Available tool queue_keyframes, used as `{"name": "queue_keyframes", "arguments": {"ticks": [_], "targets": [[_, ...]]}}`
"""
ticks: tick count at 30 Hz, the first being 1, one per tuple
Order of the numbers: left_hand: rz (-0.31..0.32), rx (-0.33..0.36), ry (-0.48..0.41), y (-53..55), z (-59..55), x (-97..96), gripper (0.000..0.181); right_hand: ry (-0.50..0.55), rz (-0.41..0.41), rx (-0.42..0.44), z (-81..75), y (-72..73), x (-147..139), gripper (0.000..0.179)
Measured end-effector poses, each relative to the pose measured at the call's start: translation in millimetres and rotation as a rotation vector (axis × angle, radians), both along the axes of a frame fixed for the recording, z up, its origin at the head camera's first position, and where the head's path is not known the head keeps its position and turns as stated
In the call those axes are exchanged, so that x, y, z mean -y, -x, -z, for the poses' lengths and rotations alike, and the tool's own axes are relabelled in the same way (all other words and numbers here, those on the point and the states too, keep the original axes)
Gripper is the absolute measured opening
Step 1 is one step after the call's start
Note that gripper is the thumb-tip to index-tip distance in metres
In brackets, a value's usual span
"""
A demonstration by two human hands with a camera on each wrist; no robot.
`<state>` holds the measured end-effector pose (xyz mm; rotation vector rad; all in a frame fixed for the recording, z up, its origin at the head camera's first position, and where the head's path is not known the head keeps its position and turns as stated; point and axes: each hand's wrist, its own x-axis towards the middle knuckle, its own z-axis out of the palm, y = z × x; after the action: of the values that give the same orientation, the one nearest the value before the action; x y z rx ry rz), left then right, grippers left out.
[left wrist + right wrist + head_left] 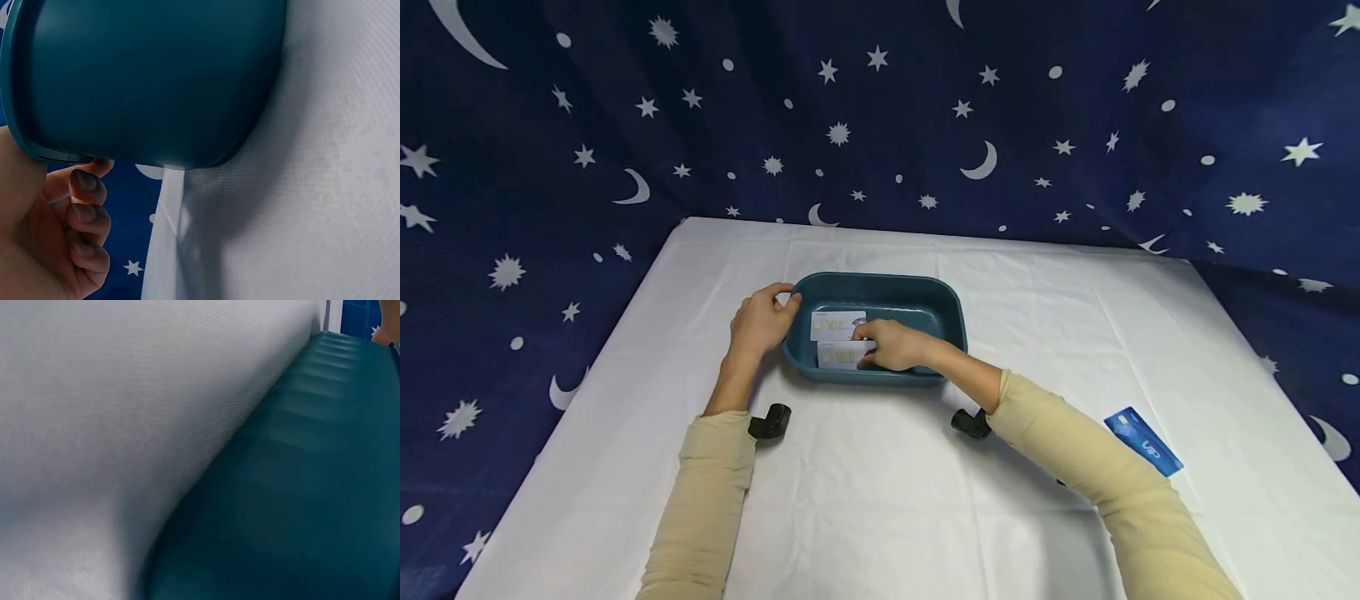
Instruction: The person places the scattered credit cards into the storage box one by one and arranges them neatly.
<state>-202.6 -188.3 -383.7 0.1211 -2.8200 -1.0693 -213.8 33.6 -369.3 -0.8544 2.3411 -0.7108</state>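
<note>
A dark teal plastic bin [910,287] sits on the white table. At its left end, my left hand [762,321] grips the rim, thumb on top and fingers curled outside beneath the lip, as the left wrist view shows. Reaching over the near wall into the bin, my right hand [895,346] pinches the right end of the nearer white VIP card [838,356]. Just behind it lies another white VIP card [831,325], its right edge partly covered by my fingers. Only the bin's outer wall [300,487] fills the right wrist view; the right hand is hidden there.
A blue VIP card [1144,440] lies on the white tablecloth [865,483] to the right, beside my right sleeve. Black wrist cameras [771,422] hang under both forearms. A navy curtain [880,108] with stars and moons stands behind the table.
</note>
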Motion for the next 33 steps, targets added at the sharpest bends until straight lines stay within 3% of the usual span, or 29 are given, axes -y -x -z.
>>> {"name": "queue_keyframes", "arguments": {"ticks": [6,14,27,33], "targets": [[-0.002,0.0,-0.006,-0.8,-0.3,1.3,0.04,0.006,-0.03,0.011,2.3,0.3,5.9,0.015],[-0.008,0.005,-0.003,-2.1,0.0,2.1,0.04,0.019,-0.021,-0.025,2.9,-1.7,10.7,0.031],[-0.005,-0.005,-0.005,-1.4,-0.1,1.2,0.04,0.009,-0.045,-0.198,7.6,-2.3,11.2,0.041],[-0.008,-0.001,0.002,-0.2,0.3,0.9,0.039,0.029,-0.072,-0.202,9.2,-1.3,11.7,0.04]]}}
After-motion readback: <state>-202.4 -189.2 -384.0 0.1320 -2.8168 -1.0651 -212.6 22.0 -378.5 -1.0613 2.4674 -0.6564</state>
